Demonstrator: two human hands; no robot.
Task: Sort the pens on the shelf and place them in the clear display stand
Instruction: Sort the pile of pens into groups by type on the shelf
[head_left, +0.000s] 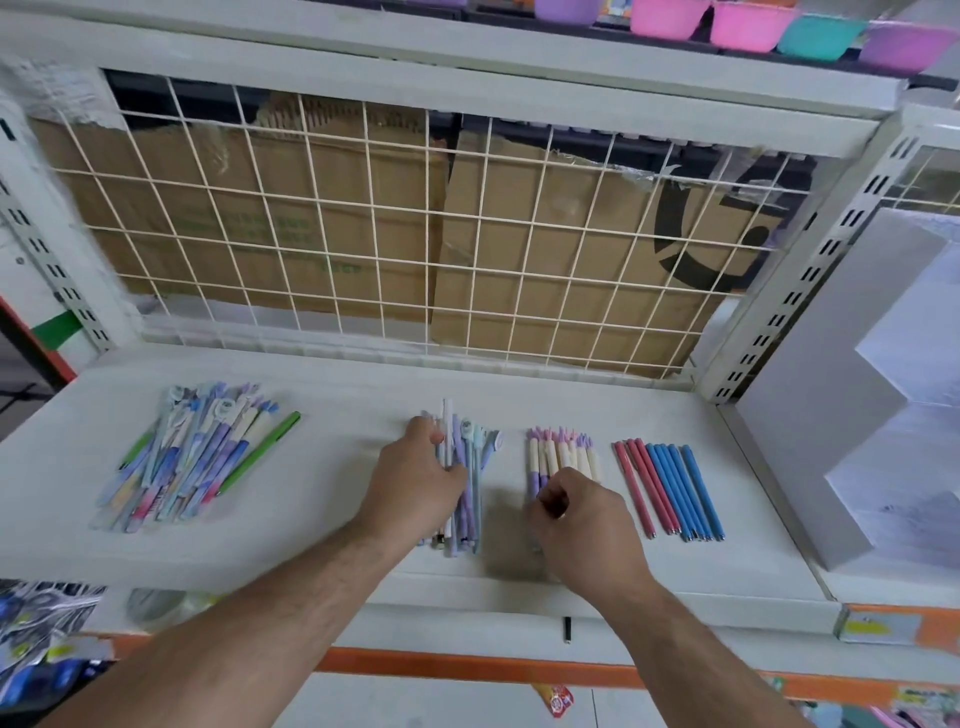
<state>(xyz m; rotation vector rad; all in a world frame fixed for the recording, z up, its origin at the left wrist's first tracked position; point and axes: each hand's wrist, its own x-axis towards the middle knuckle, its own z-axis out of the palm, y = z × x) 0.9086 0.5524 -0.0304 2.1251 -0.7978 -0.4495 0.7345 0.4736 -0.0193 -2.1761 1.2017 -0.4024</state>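
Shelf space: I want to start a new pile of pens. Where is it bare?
The widest bare patch lies between the mixed pile and the bundle under the left hand. The back strip along the wire grid is bare too. From the bundle rightward it is crowded: cream pens, right hand, red and blue row.

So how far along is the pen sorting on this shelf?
Partly done. The red and blue pens lie in a neat row at the right, with the cream and purple pens grouped beside them. The left hand grips a pastel bundle; the right hand is curled over the cream group. The mixed pile at the left is unsorted, and no clear display stand is identifiable.
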